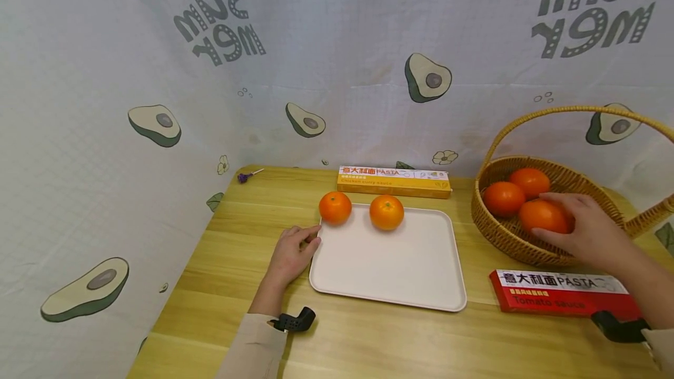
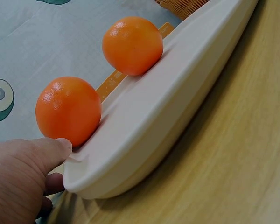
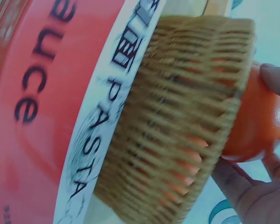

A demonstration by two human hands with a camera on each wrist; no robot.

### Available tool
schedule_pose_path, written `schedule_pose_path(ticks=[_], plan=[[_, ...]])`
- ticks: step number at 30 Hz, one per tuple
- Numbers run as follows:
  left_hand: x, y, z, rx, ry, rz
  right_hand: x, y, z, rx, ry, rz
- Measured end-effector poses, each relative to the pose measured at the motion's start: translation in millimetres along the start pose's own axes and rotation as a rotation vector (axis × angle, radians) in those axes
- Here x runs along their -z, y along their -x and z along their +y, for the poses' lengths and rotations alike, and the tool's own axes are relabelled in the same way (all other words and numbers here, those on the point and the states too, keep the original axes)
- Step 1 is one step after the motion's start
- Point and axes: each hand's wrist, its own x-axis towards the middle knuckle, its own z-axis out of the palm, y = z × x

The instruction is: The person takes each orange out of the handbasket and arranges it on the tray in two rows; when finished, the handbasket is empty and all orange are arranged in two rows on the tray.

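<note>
My right hand [image 1: 592, 227] grips an orange [image 1: 544, 217] at the near side of the wicker basket [image 1: 505, 244], fingers on its far side and thumb at the near side. In the right wrist view that orange [image 3: 256, 121] shows just above the basket's rim. Two more oranges, one at the left [image 1: 504, 199] and one behind [image 1: 529, 182], lie in the basket. At the left rim of the white tray [image 1: 389, 268], my left hand [image 1: 292, 253] pinches the edge, thumb on top. One orange [image 1: 334, 208] sits at the tray's back left corner, another [image 1: 387, 212] along its back.
A yellow pasta box [image 1: 395, 186] lies behind the tray. In front of the basket lies a red pasta box [image 1: 563, 297], under my right forearm. A small purple-headed stick [image 1: 245, 177] lies at the table's back left. The basket's tall handle [image 1: 558, 110] arches over it.
</note>
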Motion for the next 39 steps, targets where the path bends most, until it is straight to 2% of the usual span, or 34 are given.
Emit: schedule_pose_path(ticks=[7, 13, 21, 27, 30, 34, 39], plan=[[-2.4, -0.9, -1.7, -0.005, -0.016, 0.005, 2.6, 6.9, -32.8, -0.036, -0.1, 0.074], [-1.4, -0.4, -1.4, 0.001, -0.009, 0.0, -4.4, 11.2, -71.2, -0.053, -0.202, 0.122], [-0.8, 0.9, 0.7, 0.022, 0.008, -0.014, -33.6, 15.1, -126.9, -0.101, -0.375, 0.135], [-0.2, -0.4, -0.5, 0.015, 0.003, -0.006, -63.0, 2.0, -159.2, -0.166, -0.565, 0.109], [-1.5, -1.3, -1.4, 0.01, 0.01, -0.005, -77.2, -6.2, -167.2, -0.198, -0.627, 0.1], [-2.5, -1.7, -2.0, -0.007, 0.008, 0.001, -93.4, -14.1, -169.8, -0.273, -0.647, 0.087], [-1.5, -0.8, -3.4, -0.017, 0.004, 0.005, -105.9, -21.2, -165.4, -0.335, -0.669, 0.128]])
